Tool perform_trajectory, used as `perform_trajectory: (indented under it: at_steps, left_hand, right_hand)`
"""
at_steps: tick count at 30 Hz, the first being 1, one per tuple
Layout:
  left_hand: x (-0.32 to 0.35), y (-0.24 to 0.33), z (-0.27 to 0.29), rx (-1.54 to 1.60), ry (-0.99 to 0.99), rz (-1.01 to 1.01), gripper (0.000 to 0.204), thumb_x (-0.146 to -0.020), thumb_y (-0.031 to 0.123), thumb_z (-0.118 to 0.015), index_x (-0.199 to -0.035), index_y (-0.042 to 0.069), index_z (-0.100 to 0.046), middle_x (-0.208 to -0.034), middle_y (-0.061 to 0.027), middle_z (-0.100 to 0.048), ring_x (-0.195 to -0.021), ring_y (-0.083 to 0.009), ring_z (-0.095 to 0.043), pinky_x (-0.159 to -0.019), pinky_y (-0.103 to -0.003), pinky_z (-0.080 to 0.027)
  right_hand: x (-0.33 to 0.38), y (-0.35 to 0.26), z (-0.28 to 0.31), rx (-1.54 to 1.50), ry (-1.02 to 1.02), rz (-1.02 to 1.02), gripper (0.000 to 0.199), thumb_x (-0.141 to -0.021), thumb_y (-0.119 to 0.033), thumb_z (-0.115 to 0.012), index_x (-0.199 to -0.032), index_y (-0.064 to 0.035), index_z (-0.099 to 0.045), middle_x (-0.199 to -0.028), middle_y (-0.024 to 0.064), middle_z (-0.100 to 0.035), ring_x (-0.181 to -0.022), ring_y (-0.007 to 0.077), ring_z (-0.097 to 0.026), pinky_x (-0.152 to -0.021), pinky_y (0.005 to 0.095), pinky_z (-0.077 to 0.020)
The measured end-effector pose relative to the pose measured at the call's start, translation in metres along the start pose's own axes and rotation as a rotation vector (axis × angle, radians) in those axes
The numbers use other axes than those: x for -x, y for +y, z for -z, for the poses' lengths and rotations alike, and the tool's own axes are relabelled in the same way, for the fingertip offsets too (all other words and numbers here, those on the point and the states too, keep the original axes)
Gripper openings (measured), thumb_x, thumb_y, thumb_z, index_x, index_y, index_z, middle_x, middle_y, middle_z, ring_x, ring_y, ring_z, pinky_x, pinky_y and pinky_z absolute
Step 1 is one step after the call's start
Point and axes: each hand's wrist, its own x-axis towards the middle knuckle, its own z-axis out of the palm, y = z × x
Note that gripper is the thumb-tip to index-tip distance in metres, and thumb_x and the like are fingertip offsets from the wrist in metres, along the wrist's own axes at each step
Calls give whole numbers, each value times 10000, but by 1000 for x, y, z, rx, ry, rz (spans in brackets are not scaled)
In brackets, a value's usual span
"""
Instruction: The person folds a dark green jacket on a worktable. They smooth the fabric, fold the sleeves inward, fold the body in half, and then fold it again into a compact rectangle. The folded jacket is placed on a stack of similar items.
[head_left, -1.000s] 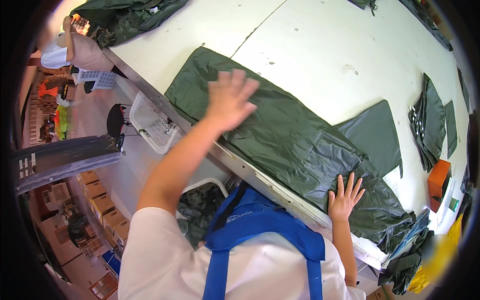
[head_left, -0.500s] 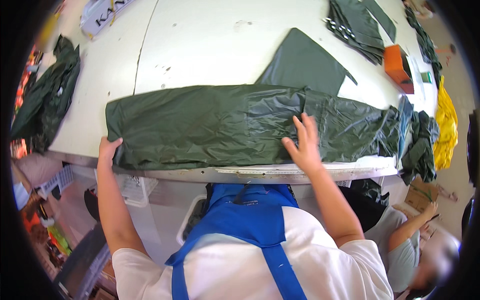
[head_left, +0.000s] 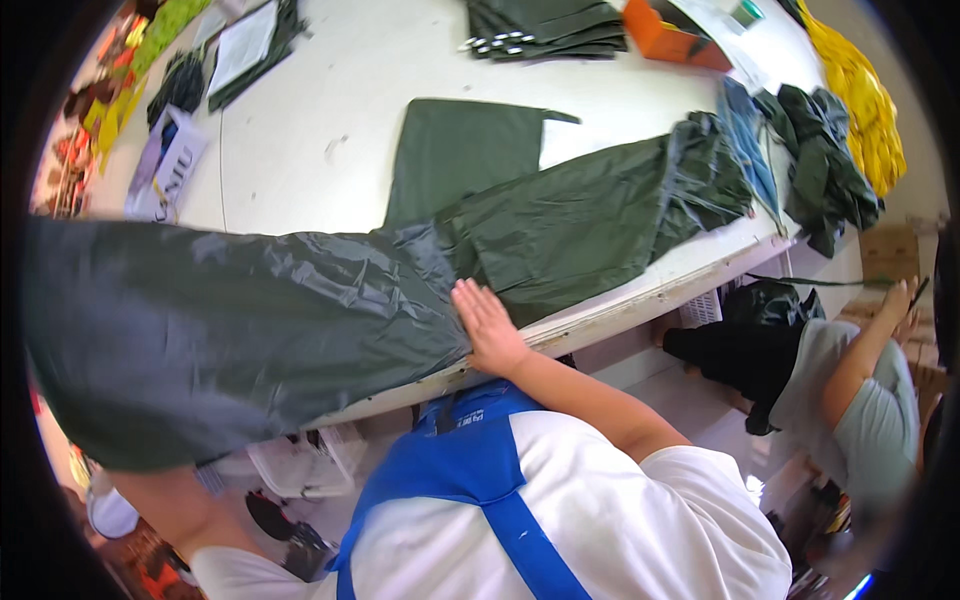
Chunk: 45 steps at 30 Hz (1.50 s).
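Observation:
A long dark green garment of shiny waterproof fabric (head_left: pixel 250 320) lies across the table's front edge, its left part raised toward me and its right end bunched up. My right hand (head_left: pixel 488 325) rests flat on it near the middle, fingers stretched out, by a seam. On the left, my forearm reaches up under the raised fabric, which hides my left hand and its fingers. Partly beneath the garment, on the far side, sits a flat dark green piece (head_left: pixel 465 155).
A stack of dark green pieces (head_left: pixel 545 28) and an orange box (head_left: pixel 675 38) stand at the back. Yellow fabric (head_left: pixel 860 100) hangs at the right. A printed carton (head_left: pixel 168 165) is on the left. A person in a grey shirt (head_left: pixel 865 400) works at the right.
My left hand has carried the garment's left end up and leftward, out of sight behind the fabric. My right hand has come down flat onto the fabric. The view has turned right.

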Motion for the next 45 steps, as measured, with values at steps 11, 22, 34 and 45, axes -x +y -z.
perform_trajectory:
  at_steps: [11,22,34,45]
  left_hand:
    - [48,-90,-774,-290,-1101,-47,470,-881,349,-605,-1194,8,-526,-1117,-163,-626,-1044,-280,-616,-841,-372,-496]
    - [180,-235,-427,-722,-826,-501,661,-672,34,-609,-1304,26,-415,-1393,-209,-370,-1286,-399,-351,-1086,-485,-256]
    - [271,-273,-380,-816,-582,-238,949,-613,122,-743,-1423,91,-250,-1495,-278,-111,-1356,-514,-117,-1091,-565,-174]
    - [267,-288,-350,-1052,-665,-201,795,-645,-185,-476,-1334,211,-468,-1509,-173,-199,-1349,-489,-196,-1069,-515,-291]
  right_hand:
    - [30,26,-1,-766,24,-330,495,-925,-408,-501,-1207,-2,-517,-1251,220,-523,-1152,402,-470,-985,415,-380]
    - [28,33,-16,-1224,438,-306,432,-918,-228,-546,-1286,-24,-449,-1270,205,-510,-1173,351,-483,-966,394,-388]
    - [77,227,319,-105,764,-531,338,-764,-178,-716,-1053,-37,-610,-949,79,-620,-845,275,-599,-746,355,-485]
    - [123,325,351,141,680,-674,183,-878,-194,-616,-894,-12,-615,-716,110,-599,-665,158,-547,-651,302,-447]
